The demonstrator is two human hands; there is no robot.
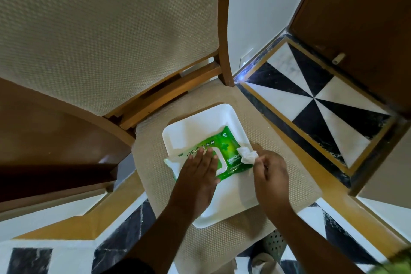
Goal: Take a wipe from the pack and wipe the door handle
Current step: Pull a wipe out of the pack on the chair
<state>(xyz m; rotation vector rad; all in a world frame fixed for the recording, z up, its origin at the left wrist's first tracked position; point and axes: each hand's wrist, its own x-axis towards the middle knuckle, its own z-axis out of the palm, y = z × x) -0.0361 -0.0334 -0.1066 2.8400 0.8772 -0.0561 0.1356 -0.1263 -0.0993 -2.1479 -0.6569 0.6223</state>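
A green wipe pack lies in a white tray on a chair seat. My left hand presses flat on the pack's flap, fingers spread. To its right, my right hand pinches a crumpled white wipe at the pack's right end. A brown wooden door stands at the upper right; its handle is out of view.
The tray rests on the beige woven seat of a wooden chair with a padded backrest at the upper left. Black-and-white tiled floor lies between chair and door. A small door stopper pokes from the door's bottom.
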